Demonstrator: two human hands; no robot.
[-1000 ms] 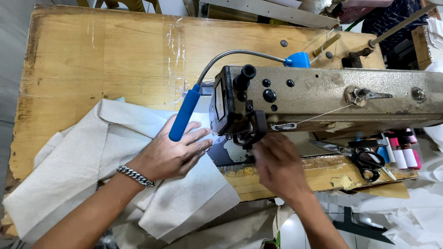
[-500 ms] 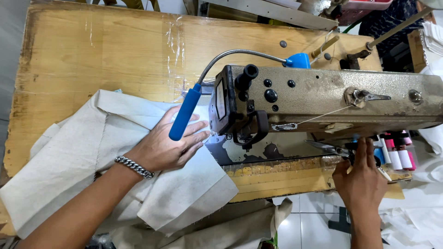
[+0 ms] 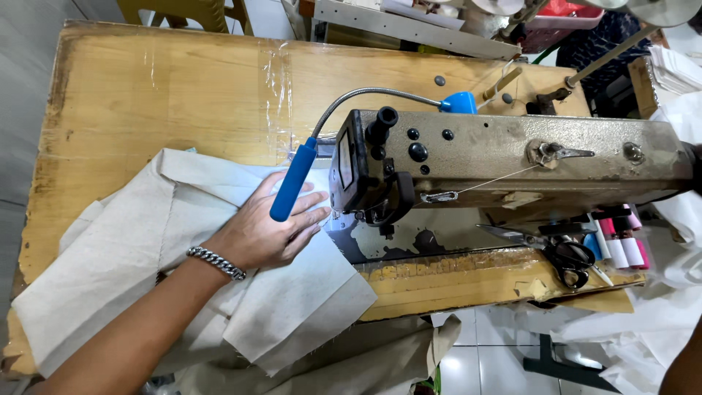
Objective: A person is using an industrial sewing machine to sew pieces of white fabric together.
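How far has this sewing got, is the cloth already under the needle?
Done: the cream fabric is spread on the wooden table and brought to the sewing machine. In hand: the left hand presses it flat, fingertips beside the needle area. The right hand is out of view. Left: no finished seam shows; scissors lie untouched.

Sewing workshop, industrial sewing machine (image 3: 512, 157) on worn wooden table (image 3: 146, 95), scissors (image 3: 563, 252), thread spools (image 3: 621, 245)
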